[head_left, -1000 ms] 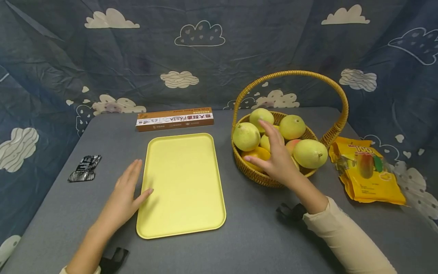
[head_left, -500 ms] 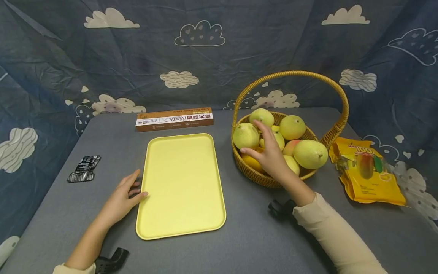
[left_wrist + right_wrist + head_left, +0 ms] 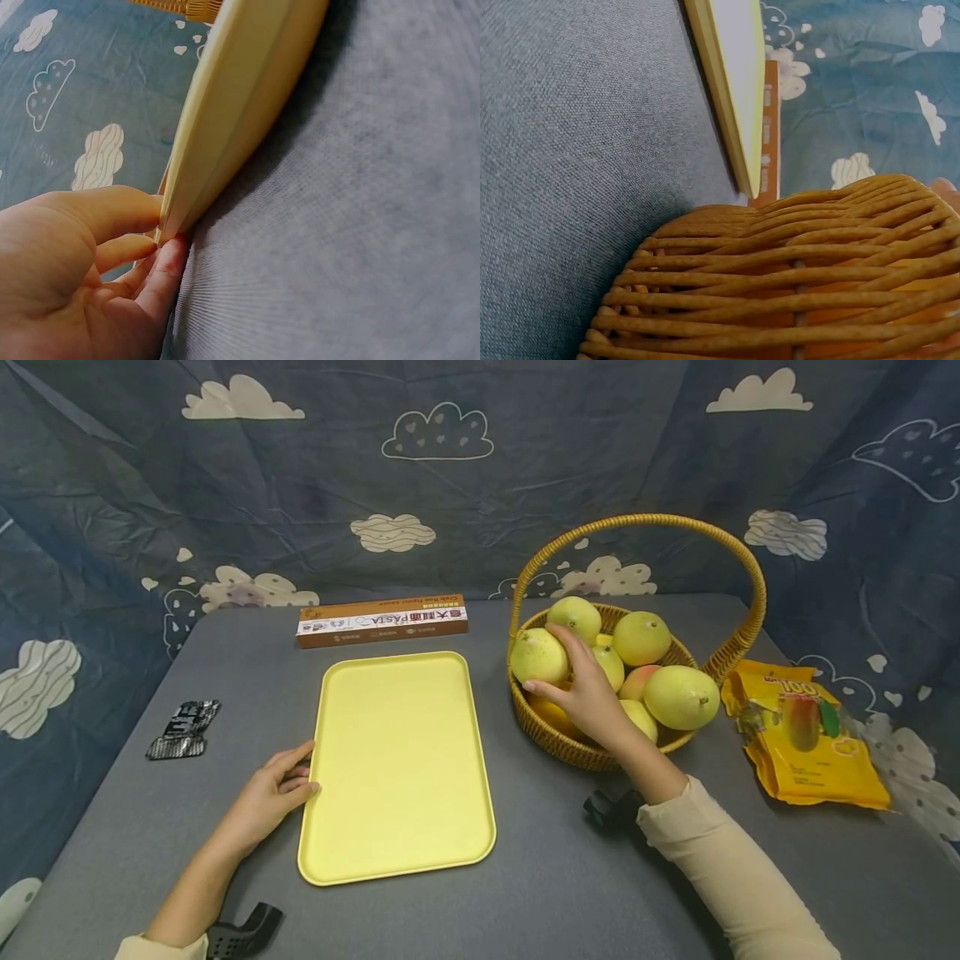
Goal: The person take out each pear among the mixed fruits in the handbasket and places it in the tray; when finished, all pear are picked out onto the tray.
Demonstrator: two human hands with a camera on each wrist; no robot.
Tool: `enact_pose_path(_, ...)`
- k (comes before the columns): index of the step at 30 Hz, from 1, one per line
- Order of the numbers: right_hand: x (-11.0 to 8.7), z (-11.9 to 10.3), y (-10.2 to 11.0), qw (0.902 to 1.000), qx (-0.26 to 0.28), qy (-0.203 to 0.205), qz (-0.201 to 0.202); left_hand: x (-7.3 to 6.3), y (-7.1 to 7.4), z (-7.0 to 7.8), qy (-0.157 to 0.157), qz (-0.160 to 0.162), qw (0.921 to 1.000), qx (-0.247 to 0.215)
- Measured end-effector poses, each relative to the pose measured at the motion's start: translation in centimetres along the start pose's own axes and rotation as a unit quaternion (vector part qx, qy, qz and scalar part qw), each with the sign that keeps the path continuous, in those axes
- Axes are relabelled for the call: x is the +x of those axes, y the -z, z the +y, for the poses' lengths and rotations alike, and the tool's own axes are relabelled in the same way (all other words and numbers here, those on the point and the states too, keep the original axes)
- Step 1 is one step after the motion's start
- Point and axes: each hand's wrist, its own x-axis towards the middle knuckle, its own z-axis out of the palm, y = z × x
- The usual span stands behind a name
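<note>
My left hand (image 3: 266, 802) pinches the left rim of a yellow rectangular tray (image 3: 397, 760) lying on the table. In the left wrist view the thumb is over the tray's edge and fingertips lie under it. My right hand (image 3: 592, 697) is inside a wicker basket (image 3: 551, 745), its thumb and fingers around a pale green mango (image 3: 538, 657) at the basket's left side. Other green and yellow mangoes (image 3: 681, 697) fill the basket. In the right wrist view the woven basket wall (image 3: 795, 292) hides most of the hand; only a fingertip shows at the right edge.
A long brown pasta box (image 3: 382, 622) lies behind the tray. On the far left is a crumpled black wrapper (image 3: 184, 729). A yellow bag (image 3: 813, 743) sits right of the basket, whose tall handle (image 3: 645, 520) arches above the fruit. A cloud-patterned cloth hangs behind.
My left hand has come down to the tray's left edge and pinched it. My right hand has moved left within the basket and its fingers have closed around the pale green mango.
</note>
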Motion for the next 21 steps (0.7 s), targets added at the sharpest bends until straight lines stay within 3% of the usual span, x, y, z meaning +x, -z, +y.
enact_pose_path(6, 0.0, 0.1, -0.1, 0.9997, 0.011, -0.007, 0.019, 0.1, 0.1, -0.4, 0.003, 0.003, 0.9997, -0.023)
enact_pose_path(12, -0.6, -0.5, -0.2, 0.9957, 0.067, 0.004, 0.064, 0.1, 0.2, -0.4, 0.002, 0.002, 0.9996, -0.029)
enact_pose_path(16, -1.2, -3.2, 0.1, 0.9898, 0.115, 0.017, 0.083, 0.2, 0.2, -0.5, 0.000, 0.002, 0.9995, -0.032)
enact_pose_path(21, -0.9, -6.3, -0.9, 0.9764, 0.201, 0.035, 0.072, 0.1, 0.2, -0.5, -0.008, 0.000, 0.9989, -0.046)
